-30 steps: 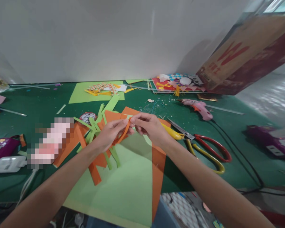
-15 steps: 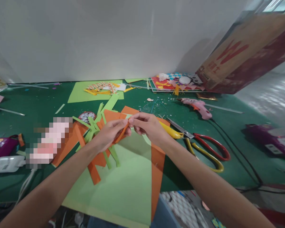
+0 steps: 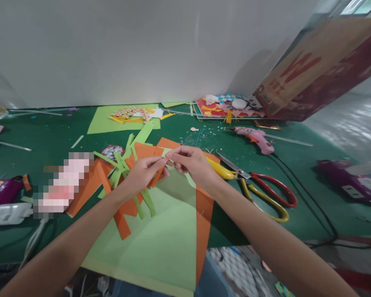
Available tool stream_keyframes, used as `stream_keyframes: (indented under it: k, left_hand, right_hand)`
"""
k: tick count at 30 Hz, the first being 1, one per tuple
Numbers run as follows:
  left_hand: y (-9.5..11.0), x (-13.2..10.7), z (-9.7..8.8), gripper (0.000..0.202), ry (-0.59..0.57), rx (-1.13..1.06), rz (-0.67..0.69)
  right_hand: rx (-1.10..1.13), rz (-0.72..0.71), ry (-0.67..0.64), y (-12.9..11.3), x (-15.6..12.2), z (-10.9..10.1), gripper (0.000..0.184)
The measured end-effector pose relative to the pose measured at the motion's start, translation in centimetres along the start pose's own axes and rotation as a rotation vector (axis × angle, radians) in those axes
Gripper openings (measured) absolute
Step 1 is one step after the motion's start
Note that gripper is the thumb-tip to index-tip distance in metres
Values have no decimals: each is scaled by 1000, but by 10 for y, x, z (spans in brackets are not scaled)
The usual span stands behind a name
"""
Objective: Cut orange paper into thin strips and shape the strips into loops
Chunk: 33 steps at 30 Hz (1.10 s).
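My left hand and my right hand meet above a green cutting mat. Both pinch the same thin orange paper strip, which bends down between the fingers. Under the hands lie a large light-green paper sheet, an orange sheet and a heap of cut green and orange strips. Just right of my right hand lie scissors with red and yellow handles.
A pink glue gun with a black cord lies at the back right. Purple devices sit at the far right and far left. Paper craft pieces and a cardboard box stand near the wall. Another green sheet lies farther back.
The hands have drawn a little closer together and the orange strip between them looks shorter and more bent. Nothing else on the mat has moved.
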<state>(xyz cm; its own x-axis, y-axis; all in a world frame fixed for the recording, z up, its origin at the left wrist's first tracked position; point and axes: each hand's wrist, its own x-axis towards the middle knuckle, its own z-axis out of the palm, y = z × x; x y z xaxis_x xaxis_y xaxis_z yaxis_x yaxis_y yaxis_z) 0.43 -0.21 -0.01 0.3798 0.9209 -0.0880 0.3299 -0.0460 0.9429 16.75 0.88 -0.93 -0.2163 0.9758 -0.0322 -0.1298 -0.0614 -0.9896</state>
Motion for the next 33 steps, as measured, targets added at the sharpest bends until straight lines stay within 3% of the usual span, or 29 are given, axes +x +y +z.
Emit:
stream_keyframes:
  k: [15,22,33]
  left_hand:
    - [1,-1,2,34,6,75,23]
    - [-1,1,2,37,11,115,99]
    - [2,-1,3,32,-5,72,18]
  right_hand:
    - [43,-63,122,-1,2,-4,24]
    - [-75,16,-19,2,1,1,31]
    - [-22,-55,142,-2,1,1,37]
